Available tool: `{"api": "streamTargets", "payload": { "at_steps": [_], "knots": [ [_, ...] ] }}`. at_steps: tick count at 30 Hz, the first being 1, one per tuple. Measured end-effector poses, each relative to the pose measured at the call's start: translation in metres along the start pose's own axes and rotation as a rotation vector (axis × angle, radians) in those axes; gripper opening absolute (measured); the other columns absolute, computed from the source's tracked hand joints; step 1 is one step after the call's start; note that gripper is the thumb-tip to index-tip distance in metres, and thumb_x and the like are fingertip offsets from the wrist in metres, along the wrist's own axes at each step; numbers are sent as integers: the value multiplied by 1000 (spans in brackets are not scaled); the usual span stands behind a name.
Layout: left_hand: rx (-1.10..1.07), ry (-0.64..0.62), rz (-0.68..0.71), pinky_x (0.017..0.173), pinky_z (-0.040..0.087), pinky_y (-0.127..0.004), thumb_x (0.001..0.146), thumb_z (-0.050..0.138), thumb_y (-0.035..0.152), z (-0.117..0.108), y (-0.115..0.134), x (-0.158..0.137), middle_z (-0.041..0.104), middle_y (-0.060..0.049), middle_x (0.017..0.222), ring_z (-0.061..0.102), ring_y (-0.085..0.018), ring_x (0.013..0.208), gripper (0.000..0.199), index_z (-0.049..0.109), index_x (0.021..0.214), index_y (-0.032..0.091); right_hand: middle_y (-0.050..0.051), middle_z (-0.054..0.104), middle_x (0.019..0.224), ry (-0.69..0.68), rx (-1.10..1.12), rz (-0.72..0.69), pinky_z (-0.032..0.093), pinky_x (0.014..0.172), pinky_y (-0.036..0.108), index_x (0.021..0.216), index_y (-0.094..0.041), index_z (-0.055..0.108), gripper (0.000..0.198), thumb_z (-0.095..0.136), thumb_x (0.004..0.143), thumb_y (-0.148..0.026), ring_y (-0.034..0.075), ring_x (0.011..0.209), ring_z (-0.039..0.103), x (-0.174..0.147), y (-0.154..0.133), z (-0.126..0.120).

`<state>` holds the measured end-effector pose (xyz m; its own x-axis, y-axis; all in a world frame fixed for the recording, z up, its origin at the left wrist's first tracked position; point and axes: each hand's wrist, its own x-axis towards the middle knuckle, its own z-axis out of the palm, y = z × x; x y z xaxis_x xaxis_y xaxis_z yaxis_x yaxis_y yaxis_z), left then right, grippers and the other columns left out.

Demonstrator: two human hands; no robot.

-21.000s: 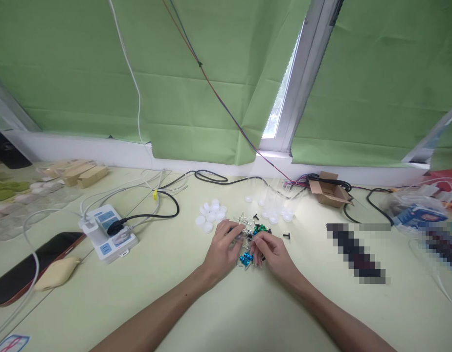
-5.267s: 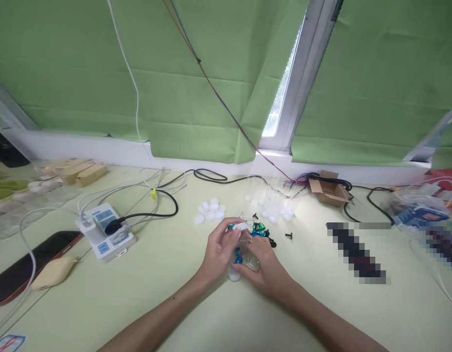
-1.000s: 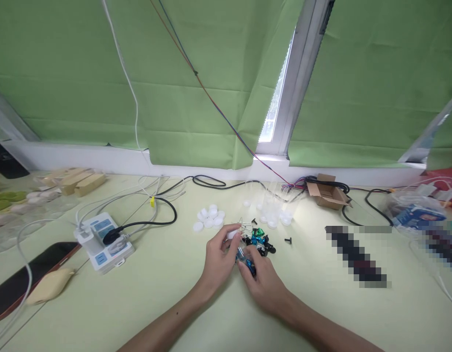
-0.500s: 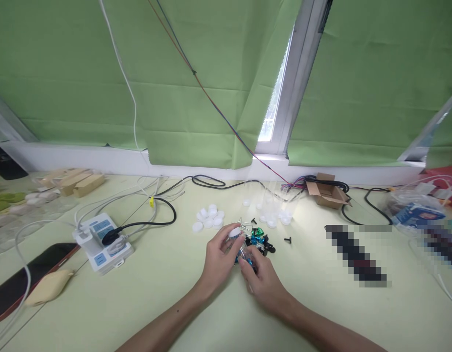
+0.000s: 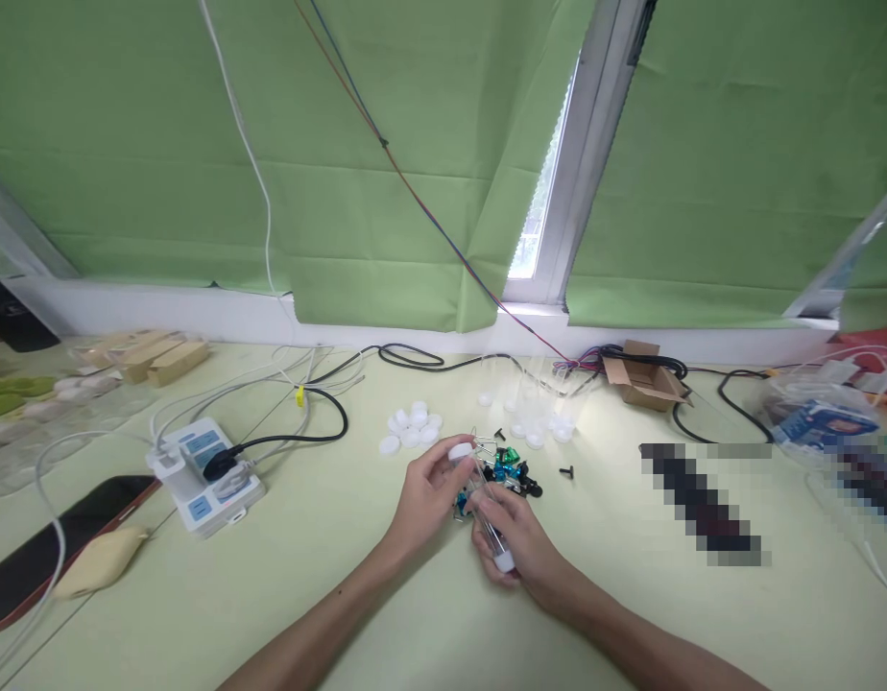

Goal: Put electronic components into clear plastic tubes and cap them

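Observation:
Between my hands is a clear plastic tube with a white cap at each end, tilted with its lower end toward me. My left hand is closed on the upper end, thumb and fingers at the white cap. My right hand wraps round the lower part of the tube. Right behind the hands lies a pile of binder clips in blue, green and black, partly covered by my fingers. A small black screw-like piece lies to the right of the pile.
White round caps lie in a cluster behind my left hand. Clear tubes with white ends stand behind the clips. A power strip with cables is at left, beside a phone. An open cardboard box sits at back right.
The tube has turned in my hands, so its length and the lower white cap now show. My right hand has shifted down along it. My left hand stays at the upper cap.

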<state>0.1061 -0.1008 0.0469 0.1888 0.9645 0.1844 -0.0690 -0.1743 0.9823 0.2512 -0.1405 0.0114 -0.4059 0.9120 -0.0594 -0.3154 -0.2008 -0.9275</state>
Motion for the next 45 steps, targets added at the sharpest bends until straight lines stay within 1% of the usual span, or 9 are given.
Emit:
{"api": "streamTargets", "payload": {
  "at_steps": [4,7,9,11,14,21,30,41,45],
  "knots": [
    [-111,-23,-23,80,54,-30,82,72,35,-2,4,1,72,-11,109,67,-23,97,38,67,114,16,-10,50,52,-68,196,54,14,26,15,89,-21,47,36,65,86,-51,3,25,30,0,-6,-2],
    [-207,-50,-87,80,55,-32,81,73,35,-2,4,2,72,-13,113,68,-25,101,42,65,119,17,-9,50,52,-121,297,72,15,26,15,92,-20,51,32,63,88,-49,2,25,29,0,-7,-4],
    [-257,-73,-123,84,54,-33,81,74,33,-2,4,3,73,-14,114,67,-26,106,43,65,120,18,-9,49,52,-152,346,73,16,26,14,94,-19,54,30,60,91,-48,2,25,29,0,-7,-5],
    [-284,-77,-119,93,52,-35,81,75,33,-2,4,4,71,-14,119,65,-27,112,40,68,117,17,-9,49,53,-176,381,74,16,26,14,96,-18,56,29,58,92,-47,2,25,29,0,-5,-7],
    [-310,-75,-113,99,49,-38,80,76,33,-3,3,5,67,-15,126,65,-29,112,39,71,115,17,-8,50,54,-191,411,83,17,26,14,96,-18,57,28,59,92,-46,2,25,30,1,-3,-8],
    [-342,-73,-107,104,46,-40,83,73,32,-3,-2,4,68,-12,126,65,-28,114,37,70,116,18,-9,49,52,-187,430,119,15,26,15,95,-19,58,29,62,89,-47,2,24,28,1,-4,-9],
    [-312,-54,-99,103,46,-41,84,71,35,-4,-5,3,74,-13,112,67,-28,111,41,68,120,15,-10,48,52,-172,411,139,14,26,15,93,-19,57,30,64,87,-48,2,25,28,1,-6,-9],
    [-182,-3,-37,100,49,-43,81,73,40,-1,2,1,74,-11,113,69,-29,106,43,71,115,14,-11,48,52,-166,373,150,15,27,15,93,-20,56,35,66,85,-52,2,24,28,0,-5,-8],
    [-84,31,12,94,52,-39,81,72,40,-2,3,1,74,-10,113,69,-27,102,38,73,111,16,-9,51,54,-125,303,113,14,27,16,94,-17,58,37,63,87,-53,2,25,32,0,-7,-8]
  ]
}}
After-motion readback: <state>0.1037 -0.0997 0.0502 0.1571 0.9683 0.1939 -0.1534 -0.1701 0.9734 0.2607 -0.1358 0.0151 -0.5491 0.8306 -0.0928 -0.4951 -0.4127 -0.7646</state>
